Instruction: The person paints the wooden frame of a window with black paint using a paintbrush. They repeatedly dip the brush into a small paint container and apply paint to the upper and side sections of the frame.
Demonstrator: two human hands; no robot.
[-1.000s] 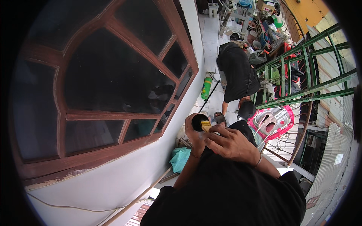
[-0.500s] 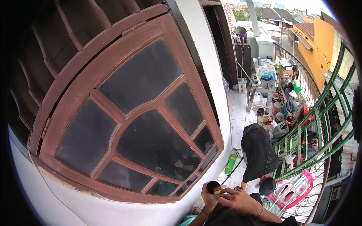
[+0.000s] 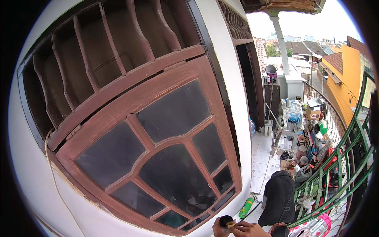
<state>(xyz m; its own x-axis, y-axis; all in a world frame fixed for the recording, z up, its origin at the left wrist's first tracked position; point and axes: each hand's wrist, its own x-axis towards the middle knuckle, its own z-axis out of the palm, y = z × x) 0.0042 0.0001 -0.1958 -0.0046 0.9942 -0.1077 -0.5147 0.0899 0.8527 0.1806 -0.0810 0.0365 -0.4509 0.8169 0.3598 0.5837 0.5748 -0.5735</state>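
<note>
At the bottom edge, my left hand (image 3: 218, 229) is wrapped round a small round black cup (image 3: 225, 220), its dark mouth facing up. My right hand (image 3: 248, 230) is closed at the cup's right rim. Its fingers pinch a small yellowish-tan piece (image 3: 230, 224) at the mouth; its kind is too small to make out. The frame's lower edge cuts off both wrists. Ahead and to the left of my hands is a brown wooden window (image 3: 179, 141) with dark glass panes, set in a white wall.
A person in black (image 3: 277, 199) bends low just right of my hands. A green bottle (image 3: 246, 207) lies on the white tiles (image 3: 259, 170). Green metal railing (image 3: 333, 173) curves along the right. A stepladder (image 3: 281, 136) and heaped clutter (image 3: 304, 152) stand farther off.
The view has tilted up, so my hands and the cup sit lower in the picture and more of the slats above the window shows. Both hands keep their hold at the cup.
</note>
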